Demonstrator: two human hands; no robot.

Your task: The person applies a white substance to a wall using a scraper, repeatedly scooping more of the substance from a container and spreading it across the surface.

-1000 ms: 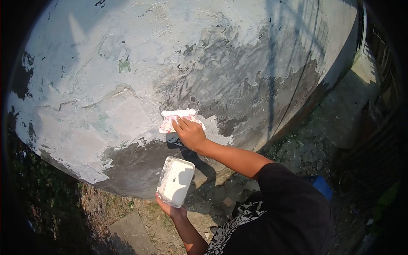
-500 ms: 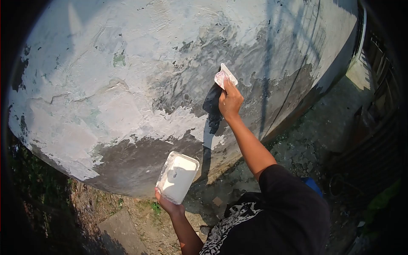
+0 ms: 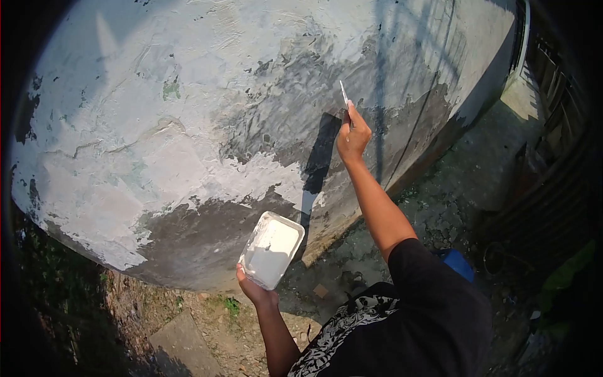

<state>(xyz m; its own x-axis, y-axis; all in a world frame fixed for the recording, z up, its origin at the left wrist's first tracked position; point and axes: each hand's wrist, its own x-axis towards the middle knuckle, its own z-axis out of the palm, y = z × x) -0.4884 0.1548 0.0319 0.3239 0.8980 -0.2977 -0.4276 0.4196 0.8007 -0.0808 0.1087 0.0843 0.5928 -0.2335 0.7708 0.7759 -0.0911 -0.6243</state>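
My right hand (image 3: 353, 137) grips a thin flat scraper card (image 3: 344, 93), seen edge-on, held up against the patchy grey and white wall (image 3: 188, 125). Its shadow falls on the wall just to the left. My left hand (image 3: 254, 290) holds from below a clear rectangular plastic tray (image 3: 271, 249) filled with white putty, low in front of the dark unplastered strip of the wall.
Bare ground with rubble, weeds and a flat stone slab (image 3: 182, 345) lies below the wall. A blue object (image 3: 458, 264) sits on the concrete floor at right. Dark railing or grating (image 3: 553, 157) stands at far right.
My right hand has swept the scraper up and to the right across the wall, from the lower white patch to higher up, turning it edge-on. The tray has risen slightly.
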